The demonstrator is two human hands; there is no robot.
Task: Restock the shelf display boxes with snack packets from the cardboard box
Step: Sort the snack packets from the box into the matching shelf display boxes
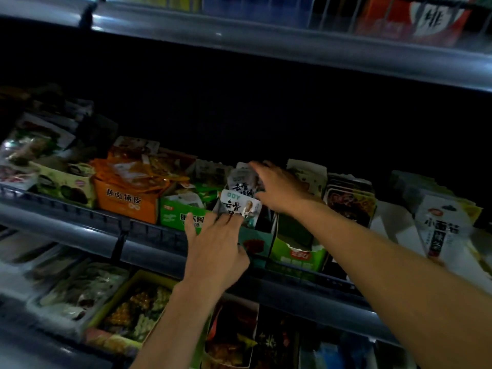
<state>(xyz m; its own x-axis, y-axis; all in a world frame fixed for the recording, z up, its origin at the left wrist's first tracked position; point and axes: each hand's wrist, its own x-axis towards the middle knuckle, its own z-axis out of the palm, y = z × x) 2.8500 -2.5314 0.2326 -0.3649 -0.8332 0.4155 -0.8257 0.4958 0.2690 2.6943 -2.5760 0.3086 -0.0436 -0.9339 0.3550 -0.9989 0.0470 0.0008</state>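
Holding one white packet: left hand fingers | right hand fingers spread, touching second packet

The snack packet under my fingers is white and grey with black characters and mint-green lettering. At nine o'clock of it sits a green display box with white print, then an orange display box with white characters.
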